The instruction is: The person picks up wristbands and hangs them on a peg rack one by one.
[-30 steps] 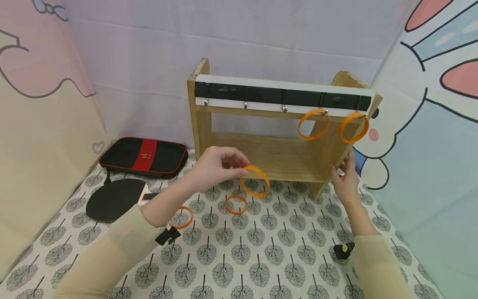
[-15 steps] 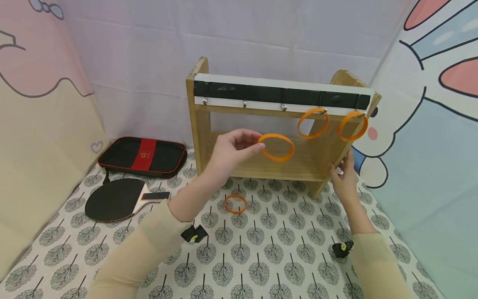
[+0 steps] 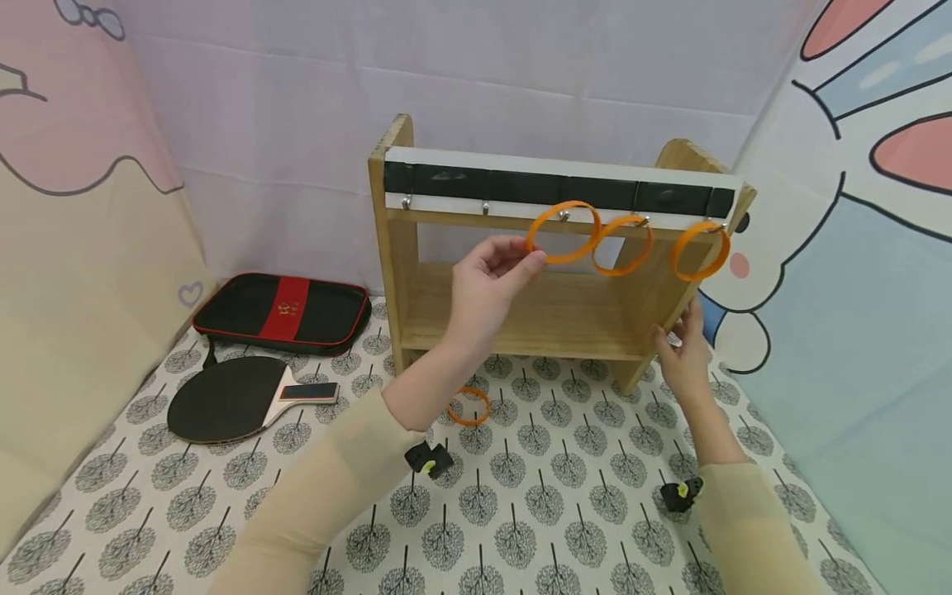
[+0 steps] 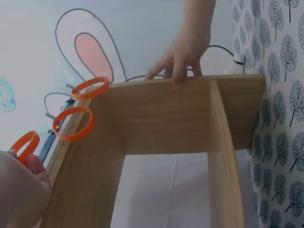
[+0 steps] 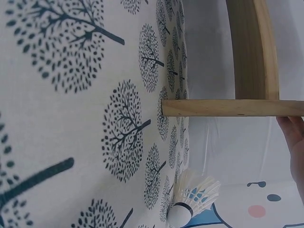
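Note:
In the head view my left hand (image 3: 487, 285) pinches an orange ring (image 3: 573, 204) between thumb and fingers. The ring overlaps the middle hook (image 3: 564, 216) of a wooden shelf (image 3: 565, 314); whether they touch I cannot tell. Two more orange rings hang from hooks to its right, one ring (image 3: 623, 272) close beside the held one, the other ring (image 3: 693, 277) near the shelf's end. My right hand (image 3: 686, 355) grips the shelf's right side panel, thumb on the front edge and fingers on the outer face. Below the shelf an orange ring (image 3: 468, 424) lies on the cloth.
A black and red case (image 3: 327, 314) and a table tennis bat (image 3: 223, 401) lie on the patterned cloth (image 3: 506, 512) at left. Two bare hooks, one a hook (image 3: 486, 208), are left of the middle one. A shuttlecock (image 5: 194, 194) stands beyond the right side panel.
My left hand has risen to the right with the ring, from above the cloth up to the middle hook. The right hand stays on the side panel.

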### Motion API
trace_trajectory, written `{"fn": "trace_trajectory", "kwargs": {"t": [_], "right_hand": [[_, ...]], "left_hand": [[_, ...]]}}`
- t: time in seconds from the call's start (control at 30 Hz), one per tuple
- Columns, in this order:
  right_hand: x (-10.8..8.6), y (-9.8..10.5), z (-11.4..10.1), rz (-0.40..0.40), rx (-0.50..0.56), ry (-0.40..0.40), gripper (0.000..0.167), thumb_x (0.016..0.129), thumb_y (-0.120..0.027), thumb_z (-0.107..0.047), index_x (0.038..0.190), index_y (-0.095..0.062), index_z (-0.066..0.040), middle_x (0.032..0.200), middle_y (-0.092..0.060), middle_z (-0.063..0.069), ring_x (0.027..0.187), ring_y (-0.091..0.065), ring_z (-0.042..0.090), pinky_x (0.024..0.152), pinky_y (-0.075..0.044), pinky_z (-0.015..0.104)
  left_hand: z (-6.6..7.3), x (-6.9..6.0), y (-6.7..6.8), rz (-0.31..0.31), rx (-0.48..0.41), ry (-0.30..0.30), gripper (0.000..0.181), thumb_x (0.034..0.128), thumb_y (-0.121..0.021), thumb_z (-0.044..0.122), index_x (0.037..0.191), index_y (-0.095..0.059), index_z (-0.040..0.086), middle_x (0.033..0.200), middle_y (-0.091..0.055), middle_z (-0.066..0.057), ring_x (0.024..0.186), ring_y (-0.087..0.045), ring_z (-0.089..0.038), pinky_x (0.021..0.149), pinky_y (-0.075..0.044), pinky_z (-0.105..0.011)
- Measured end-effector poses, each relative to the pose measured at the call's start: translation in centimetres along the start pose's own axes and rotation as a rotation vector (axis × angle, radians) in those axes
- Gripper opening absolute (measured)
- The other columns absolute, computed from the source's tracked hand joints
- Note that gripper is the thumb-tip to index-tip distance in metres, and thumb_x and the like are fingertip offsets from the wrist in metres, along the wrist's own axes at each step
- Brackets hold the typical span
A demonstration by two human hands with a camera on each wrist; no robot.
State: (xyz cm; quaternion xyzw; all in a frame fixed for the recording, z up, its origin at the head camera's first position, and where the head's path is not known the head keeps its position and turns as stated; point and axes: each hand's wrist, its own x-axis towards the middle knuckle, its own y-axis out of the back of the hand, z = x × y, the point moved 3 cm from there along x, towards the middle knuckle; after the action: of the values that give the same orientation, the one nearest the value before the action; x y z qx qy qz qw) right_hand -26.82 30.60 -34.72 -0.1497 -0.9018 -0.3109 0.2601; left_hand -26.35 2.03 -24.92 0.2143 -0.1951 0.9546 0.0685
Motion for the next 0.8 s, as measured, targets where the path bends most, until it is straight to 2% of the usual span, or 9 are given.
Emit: {"fn": "trace_trajectory", "kwargs": {"t": [0.1,0.17,0.3,0.43,0.6,0.67,0.8], "right_hand": [[0.0,0.0,0.1,-0.004,0.015,0.004,0.071,0.094,-0.047,0.001,0.152,-0.007,-0.012,0.146,-0.034,0.024,0.118,-0.050,0.044,0.078,-0.048,0.012],[-0.1,-0.1,0.1,-0.009,0.028,0.007,0.071,0.094,-0.046,0.001,0.152,-0.006,-0.012,0.146,-0.033,0.024,0.118,-0.049,0.045,0.073,-0.038,0.002],[-0.2,-0.2,0.1,-0.010,0.039,0.021,0.070,0.094,-0.046,0.001,0.152,-0.007,-0.012,0.145,-0.033,0.026,0.117,-0.049,0.046,0.072,-0.038,0.001],[-0.1,-0.2,0.4,-0.008,0.043,0.024,0.070,0.094,-0.046,0.001,0.152,-0.008,-0.013,0.144,-0.034,0.026,0.116,-0.050,0.045,0.072,-0.038,0.001],[0.0,-0.2,0.4,-0.008,0.040,0.025,0.070,0.094,-0.046,0.001,0.151,-0.008,-0.013,0.145,-0.034,0.026,0.117,-0.050,0.046,0.073,-0.037,0.001],[-0.1,-0.2,0.3,-0.004,0.034,0.030,0.070,0.094,-0.046,0.001,0.151,-0.008,-0.013,0.145,-0.034,0.026,0.116,-0.050,0.046,0.073,-0.037,0.000],[-0.1,-0.2,0.3,-0.002,0.033,0.026,0.070,0.094,-0.047,0.001,0.151,-0.009,-0.013,0.145,-0.034,0.025,0.115,-0.050,0.045,0.073,-0.037,0.000]], "left_hand": [[-0.3,0.5,-0.1,0.016,-0.036,0.013,0.024,0.0832,-0.071,0.006,0.103,-0.061,-0.003,0.093,-0.066,-0.009,0.083,-0.064,-0.020,0.081,-0.055,-0.034],[-0.7,0.7,0.1,0.032,-0.054,0.038,0.025,0.0831,-0.071,0.006,0.103,-0.060,-0.004,0.091,-0.066,-0.008,0.082,-0.064,-0.019,0.083,-0.054,-0.036],[-1.7,0.9,0.6,0.063,-0.052,0.097,0.027,0.0824,-0.071,0.005,0.104,-0.059,-0.006,0.090,-0.064,-0.007,0.082,-0.064,-0.017,0.083,-0.055,-0.032],[-2.7,0.8,1.2,0.066,-0.005,0.133,0.027,0.0822,-0.071,0.005,0.105,-0.060,-0.004,0.092,-0.064,-0.006,0.083,-0.063,-0.016,0.083,-0.054,-0.031],[-3.5,0.4,2.0,0.031,0.057,0.152,0.028,0.0826,-0.071,0.006,0.107,-0.061,-0.002,0.098,-0.065,-0.009,0.086,-0.063,-0.012,0.092,-0.050,-0.043],[-3.6,0.2,2.3,0.013,0.093,0.157,0.029,0.0825,-0.071,0.008,0.108,-0.061,-0.001,0.102,-0.066,-0.010,0.088,-0.064,-0.013,0.092,-0.050,-0.043],[-3.7,-0.4,3.3,-0.045,0.186,0.180,0.032,0.0827,-0.072,0.013,0.111,-0.062,0.003,0.110,-0.065,-0.013,0.095,-0.064,-0.016,0.089,-0.052,-0.034]]}}
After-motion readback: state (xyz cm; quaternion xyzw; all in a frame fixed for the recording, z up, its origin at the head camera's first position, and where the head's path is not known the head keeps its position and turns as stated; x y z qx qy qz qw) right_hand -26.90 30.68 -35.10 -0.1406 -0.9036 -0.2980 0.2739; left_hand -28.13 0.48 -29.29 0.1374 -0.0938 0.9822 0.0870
